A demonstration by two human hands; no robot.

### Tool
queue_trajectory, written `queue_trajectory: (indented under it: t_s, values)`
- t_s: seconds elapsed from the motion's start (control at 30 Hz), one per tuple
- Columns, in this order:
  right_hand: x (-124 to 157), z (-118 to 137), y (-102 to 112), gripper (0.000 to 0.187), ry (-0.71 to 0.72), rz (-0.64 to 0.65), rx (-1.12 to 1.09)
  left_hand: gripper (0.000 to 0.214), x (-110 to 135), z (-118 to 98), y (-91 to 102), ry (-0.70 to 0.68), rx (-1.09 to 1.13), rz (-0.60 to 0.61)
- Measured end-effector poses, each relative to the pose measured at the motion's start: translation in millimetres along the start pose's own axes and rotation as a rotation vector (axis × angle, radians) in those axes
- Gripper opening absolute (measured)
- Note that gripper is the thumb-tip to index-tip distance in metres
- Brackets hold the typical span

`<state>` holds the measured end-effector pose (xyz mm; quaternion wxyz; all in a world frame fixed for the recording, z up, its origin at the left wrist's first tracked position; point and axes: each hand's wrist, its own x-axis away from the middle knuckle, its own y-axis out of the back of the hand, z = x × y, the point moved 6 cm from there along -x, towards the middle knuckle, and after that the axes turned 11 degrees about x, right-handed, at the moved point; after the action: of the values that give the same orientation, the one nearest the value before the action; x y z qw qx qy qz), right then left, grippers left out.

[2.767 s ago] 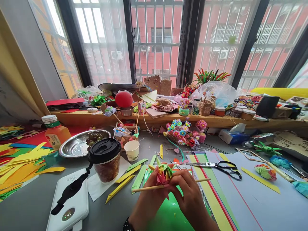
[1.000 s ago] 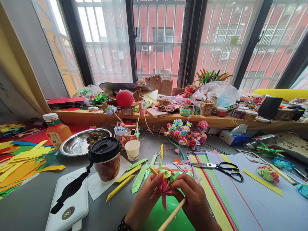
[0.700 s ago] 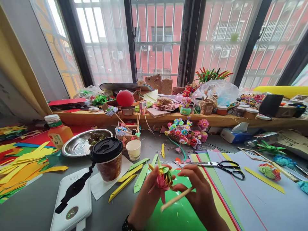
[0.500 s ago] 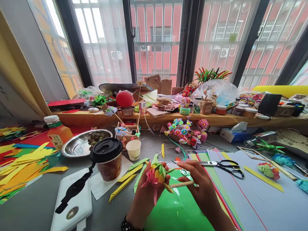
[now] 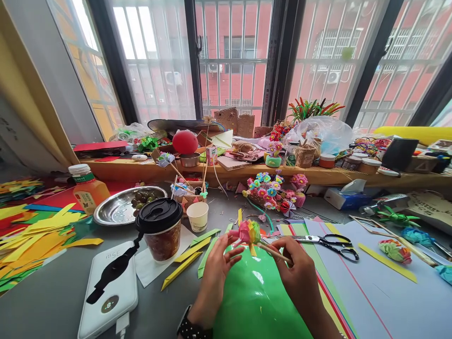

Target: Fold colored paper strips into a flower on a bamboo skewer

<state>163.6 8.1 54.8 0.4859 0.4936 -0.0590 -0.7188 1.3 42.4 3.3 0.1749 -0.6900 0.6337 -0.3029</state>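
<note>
A folded paper flower [image 5: 249,232] in pink, yellow and green is raised above the green balloon-like surface [image 5: 261,301]. It sits at the tip of a thin wooden stick [image 5: 277,253]. My right hand [image 5: 298,268] pinches that stick from the right, thumb and fingers closed round it. At the flower's left is my left hand [image 5: 217,266], fingers apart and curved, their tips close to the pink petals. Whether they touch the petals I cannot tell. Folded yellow and green paper strips [image 5: 192,250] lie to the left of my left hand.
Scissors [image 5: 339,245] lie on stacked coloured paper sheets [image 5: 374,292] at right, near a paper flower bud [image 5: 394,251]. On the left stand a lidded coffee cup [image 5: 159,230], a paper cup [image 5: 197,216], a metal plate [image 5: 116,209] and a white power bank [image 5: 109,287].
The flower was cupped in my left hand; now it is up on the stick's tip, turned away, with my left fingers opened beside it. My right hand still grips the stick.
</note>
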Motion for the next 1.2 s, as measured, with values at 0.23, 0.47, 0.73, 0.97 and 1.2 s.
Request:
queue_trajectory:
  t_s: [0.23,0.47,0.73,0.97,1.2]
  values:
    - [6,-10,-3,0.019,-0.151,-0.038,0.027,0.017,32,-17,-27.1,-0.778,-0.742,0.111]
    - [8,3,-16,0.023,-0.067,0.104,-0.086,0.024,37,-5,-32.5,-0.957,-1.0,0.196]
    - [7,9,-19,0.025,-0.053,0.137,-0.141,0.023,44,-12,-35.6,-1.126,-1.069,0.191]
    - [4,7,-11,0.029,-0.058,0.107,-0.109,0.021,40,-13,-33.1,-1.041,-0.968,0.234]
    - [-3,-7,3,0.023,-0.131,-0.001,-0.151,0.012,22,-16,-30.7,-0.638,-0.697,0.377]
